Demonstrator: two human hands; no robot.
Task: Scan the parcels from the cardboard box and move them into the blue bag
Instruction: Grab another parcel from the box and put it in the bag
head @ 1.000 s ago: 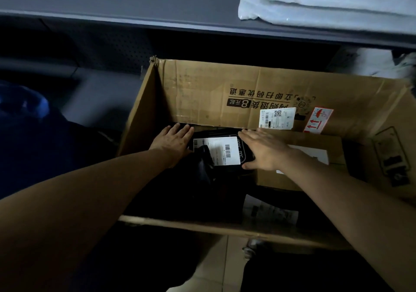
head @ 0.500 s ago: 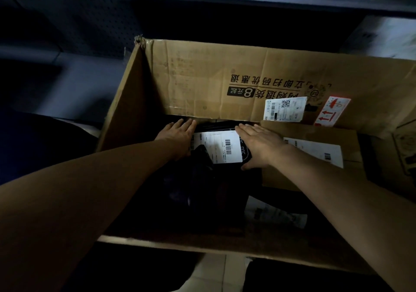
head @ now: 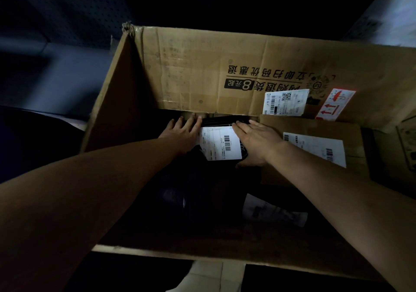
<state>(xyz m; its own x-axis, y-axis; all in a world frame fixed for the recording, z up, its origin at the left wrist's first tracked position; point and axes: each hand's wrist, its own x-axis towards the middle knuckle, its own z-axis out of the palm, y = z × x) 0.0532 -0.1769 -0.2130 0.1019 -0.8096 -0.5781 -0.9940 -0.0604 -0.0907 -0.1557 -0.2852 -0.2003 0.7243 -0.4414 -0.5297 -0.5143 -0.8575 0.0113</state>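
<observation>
The person leans over a large brown cardboard box with both bare arms reaching deep inside. Between the hands lies a black plastic-wrapped parcel with a white barcode label facing up, close to the box's far wall. The left hand lies flat against the parcel's left edge, fingers straight. The right hand rests with straight fingers over the right edge, partly covering the label; in this gloom I cannot tell whether its thumb has got under the wrap. Neither hand looks to have closed on the parcel yet.

Just beside it on the right sits a smaller brown cardboard parcel with its own label, and a dark parcel with a pale label lies nearer the front.

I'd judge this as the pick-up step, before any scan. The next move calls for a firm two-sided hold, then a lift clear of the wall. The blue bag is out of sight.
</observation>
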